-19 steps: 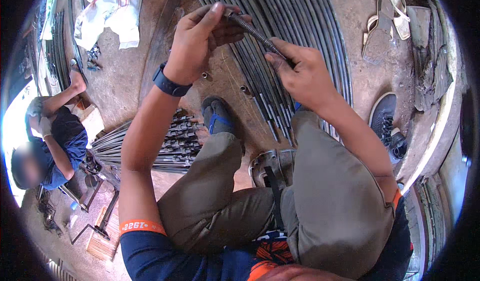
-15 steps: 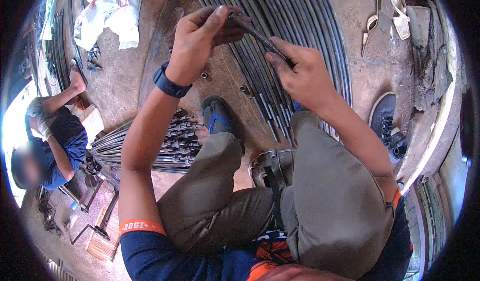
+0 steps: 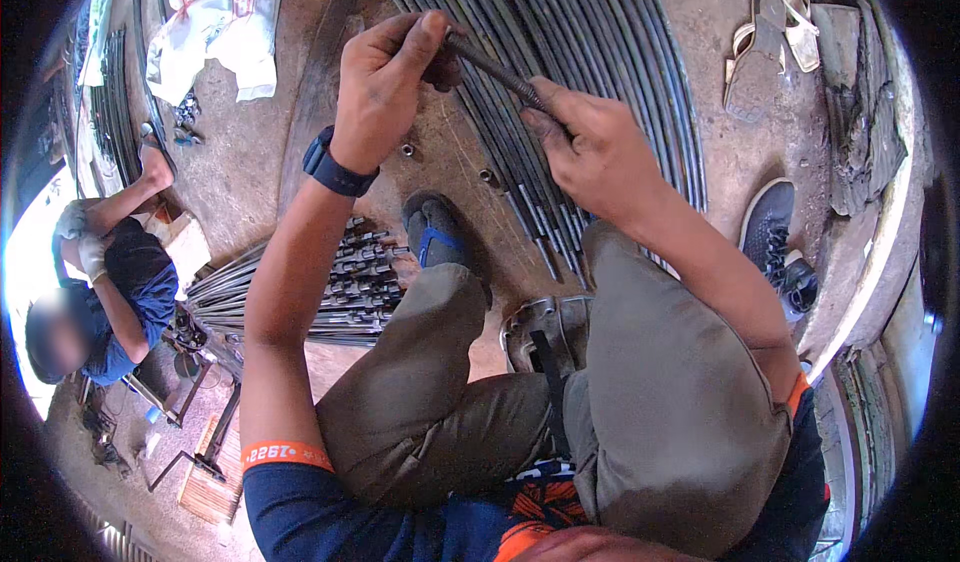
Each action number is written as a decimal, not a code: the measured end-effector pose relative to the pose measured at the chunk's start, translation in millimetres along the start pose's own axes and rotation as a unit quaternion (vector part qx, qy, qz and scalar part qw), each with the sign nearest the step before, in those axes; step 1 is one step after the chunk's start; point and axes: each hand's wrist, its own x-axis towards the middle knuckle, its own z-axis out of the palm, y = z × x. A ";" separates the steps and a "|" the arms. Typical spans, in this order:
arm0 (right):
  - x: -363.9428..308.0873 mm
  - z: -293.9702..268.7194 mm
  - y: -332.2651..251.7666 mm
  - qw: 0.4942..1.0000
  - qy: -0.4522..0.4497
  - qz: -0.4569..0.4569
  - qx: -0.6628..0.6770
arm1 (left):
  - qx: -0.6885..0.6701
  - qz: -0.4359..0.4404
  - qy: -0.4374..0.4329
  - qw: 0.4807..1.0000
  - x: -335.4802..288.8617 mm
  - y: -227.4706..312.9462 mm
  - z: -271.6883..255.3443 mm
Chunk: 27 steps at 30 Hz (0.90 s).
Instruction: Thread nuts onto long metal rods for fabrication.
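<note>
A thin dark rod (image 3: pixel 490 65) with a ribbed, spring-like stretch is held up between my two hands, slanting down to the right. My left hand (image 3: pixel 388 77), with a dark watch on its wrist, closes its thumb and fingers at the upper left end of the rod. At the ribbed lower end, my right hand (image 3: pixel 598 152) pinches it between thumb and fingers; the tip is hidden in the grip. Beneath them, a broad row of long dark metal rods (image 3: pixel 590 72) lies on the floor. Two small metal nuts (image 3: pixel 487 176) rest near the rods' ends.
Left of my legs lies a bundle of rods with thick fittings (image 3: pixel 350 277). Another person (image 3: pixel 130 282) sits at the far left beside a metal frame (image 3: pixel 205 452). Sandals (image 3: pixel 755 57), a dark shoe (image 3: pixel 768 222) and white sacks (image 3: pixel 225 32) lie around.
Both hands have shifted slightly left with the rod. My left fingers, earlier stretched behind the rod, are now curled in. Less of the ribbed stretch shows between my hands.
</note>
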 end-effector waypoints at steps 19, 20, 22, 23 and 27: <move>13.4 -17.5 -7.6 0.949 -0.143 0.227 0.164 | -0.001 0.086 -0.010 0.996 -2.8 -5.3 1.2; 11.4 -13.7 -8.4 0.964 -0.090 0.199 0.148 | -0.028 0.077 -0.020 0.996 -3.8 -4.1 3.6; 8.8 -9.8 -6.6 0.976 -0.037 0.171 0.132 | -0.054 0.068 -0.029 0.996 -4.1 -4.8 4.5; 8.3 -9.4 -4.4 0.976 -0.043 0.174 0.121 | -0.086 0.056 -0.043 0.994 -3.8 -7.5 4.1; 9.5 -10.7 -3.6 0.983 -0.039 0.154 0.092 | -0.177 0.021 -0.057 0.982 -3.3 -0.3 8.2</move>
